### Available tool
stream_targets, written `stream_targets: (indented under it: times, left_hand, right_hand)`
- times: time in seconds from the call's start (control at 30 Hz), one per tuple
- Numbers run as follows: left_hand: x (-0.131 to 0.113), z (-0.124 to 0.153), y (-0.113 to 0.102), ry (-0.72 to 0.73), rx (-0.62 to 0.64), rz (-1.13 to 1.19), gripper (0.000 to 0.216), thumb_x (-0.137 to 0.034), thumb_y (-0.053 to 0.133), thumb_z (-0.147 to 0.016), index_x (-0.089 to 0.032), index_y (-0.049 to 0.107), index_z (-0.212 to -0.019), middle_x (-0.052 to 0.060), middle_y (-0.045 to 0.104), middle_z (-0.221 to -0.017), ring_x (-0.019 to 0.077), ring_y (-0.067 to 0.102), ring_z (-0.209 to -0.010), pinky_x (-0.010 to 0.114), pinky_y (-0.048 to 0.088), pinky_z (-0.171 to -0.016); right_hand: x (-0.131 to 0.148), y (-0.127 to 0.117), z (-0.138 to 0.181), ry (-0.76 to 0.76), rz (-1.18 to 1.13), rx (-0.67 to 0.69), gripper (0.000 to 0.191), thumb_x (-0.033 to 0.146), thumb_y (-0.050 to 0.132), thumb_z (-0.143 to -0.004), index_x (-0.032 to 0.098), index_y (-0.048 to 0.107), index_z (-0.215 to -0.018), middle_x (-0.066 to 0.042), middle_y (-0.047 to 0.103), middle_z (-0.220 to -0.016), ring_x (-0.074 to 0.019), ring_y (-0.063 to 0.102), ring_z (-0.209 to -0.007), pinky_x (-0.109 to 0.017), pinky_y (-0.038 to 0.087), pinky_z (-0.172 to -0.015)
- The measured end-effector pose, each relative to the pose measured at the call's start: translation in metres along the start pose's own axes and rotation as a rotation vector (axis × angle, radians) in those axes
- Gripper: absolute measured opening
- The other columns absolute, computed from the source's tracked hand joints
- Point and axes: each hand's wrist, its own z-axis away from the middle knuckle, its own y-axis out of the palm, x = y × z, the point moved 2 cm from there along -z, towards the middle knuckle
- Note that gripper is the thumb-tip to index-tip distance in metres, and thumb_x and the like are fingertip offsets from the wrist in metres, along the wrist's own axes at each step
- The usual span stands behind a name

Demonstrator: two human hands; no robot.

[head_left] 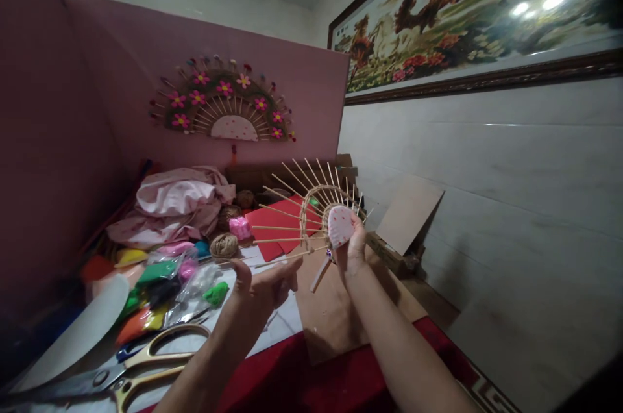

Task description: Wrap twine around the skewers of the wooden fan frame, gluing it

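My right hand (351,245) holds up a half-made fan (316,208) by its pink dotted half-round base. Thin wooden sticks spread out from that base, and a band of jute twine is woven across them. My left hand (265,283) is just below the fan's left sticks, fingers curled, pinching a strand of twine that runs toward the sticks. A ball of jute twine (224,245) lies on the table behind the left hand.
A finished flowered fan (226,108) hangs on the pink board. On the table lie gold-handled scissors (141,364), several coloured clay packets (160,289), pink cloth (175,202), red paper (277,221) and a cardboard sheet (335,315). A cardboard box (403,225) leans against the right wall.
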Motion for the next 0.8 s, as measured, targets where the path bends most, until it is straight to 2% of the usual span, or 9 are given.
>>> stream_targets:
  times: [0.1, 0.2, 0.27, 0.33, 0.5, 0.73, 0.8]
  left_hand:
    - [0.002, -0.003, -0.004, 0.018, -0.005, 0.006, 0.085, -0.081, 0.026, -0.065, -0.018, 0.07, -0.103, 0.006, 0.051, -0.073, 0.0154, 0.034, -0.065, 0.029, 0.029, -0.06]
    - [0.005, -0.006, -0.009, 0.024, -0.085, -0.097, 0.075, -0.077, 0.041, -0.062, -0.019, 0.071, -0.099, 0.004, 0.051, -0.067, 0.013, 0.034, -0.059, 0.026, 0.027, -0.054]
    - [0.006, -0.005, -0.011, 0.039, -0.163, -0.222, 0.055, -0.061, 0.06, -0.065, -0.021, 0.07, -0.101, 0.004, 0.054, -0.071, 0.0125, 0.038, -0.061, 0.025, 0.029, -0.054]
    - [0.005, -0.002, -0.011, 0.067, -0.22, -0.325, 0.043, -0.042, 0.071, -0.064, -0.021, 0.07, -0.101, 0.004, 0.058, -0.079, 0.0135, 0.044, -0.067, 0.024, 0.032, -0.058]
    - [0.004, 0.002, -0.007, 0.128, -0.297, -0.45, 0.031, -0.032, 0.069, -0.066, -0.017, 0.071, -0.094, 0.003, 0.06, -0.073, 0.0125, 0.046, -0.062, 0.023, 0.034, -0.054]
    - [-0.002, 0.004, -0.009, 0.428, -0.34, -0.881, 0.013, -0.022, 0.061, -0.074, -0.019, 0.069, -0.084, -0.001, 0.054, -0.063, 0.012, 0.046, -0.057, 0.024, 0.036, -0.055]
    - [-0.004, 0.005, -0.01, 0.476, -0.346, -0.961, 0.011, -0.021, 0.059, -0.075, -0.019, 0.068, -0.08, 0.0, 0.055, -0.063, 0.0123, 0.047, -0.058, 0.024, 0.037, -0.057]
  right_hand:
    - [0.0, 0.0, 0.002, -0.025, 0.015, -0.024, 0.025, 0.034, 0.044, -0.078, 0.015, 0.061, -0.079, 0.0, 0.065, -0.06, -0.0134, 0.059, -0.048, -0.024, 0.046, -0.044]
    - [0.001, 0.001, 0.004, -0.088, 0.028, -0.026, 0.026, 0.037, 0.046, -0.077, 0.016, 0.06, -0.081, 0.0, 0.066, -0.064, -0.0141, 0.06, -0.052, -0.025, 0.048, -0.048]
    - [0.001, 0.001, 0.005, -0.147, 0.036, -0.008, 0.026, 0.039, 0.046, -0.076, 0.017, 0.06, -0.082, 0.001, 0.065, -0.066, -0.014, 0.06, -0.055, -0.026, 0.049, -0.052]
    - [0.001, 0.001, 0.005, -0.191, 0.039, -0.003, 0.028, 0.041, 0.047, -0.076, 0.017, 0.06, -0.082, 0.002, 0.065, -0.066, -0.0136, 0.06, -0.058, -0.026, 0.049, -0.056]
    - [0.0, -0.001, 0.001, -0.237, 0.072, -0.024, 0.033, 0.047, 0.047, -0.076, 0.017, 0.058, -0.087, 0.002, 0.064, -0.07, -0.0134, 0.06, -0.062, -0.028, 0.049, -0.064]
    - [0.002, 0.008, 0.012, -0.368, 0.09, -0.033, 0.038, 0.05, 0.055, -0.073, 0.018, 0.056, -0.093, 0.001, 0.062, -0.074, -0.0143, 0.059, -0.068, -0.029, 0.049, -0.066]
    - [0.003, 0.009, 0.015, -0.389, 0.097, -0.029, 0.039, 0.05, 0.055, -0.073, 0.017, 0.056, -0.094, 0.001, 0.061, -0.075, -0.0141, 0.059, -0.069, -0.028, 0.049, -0.066]
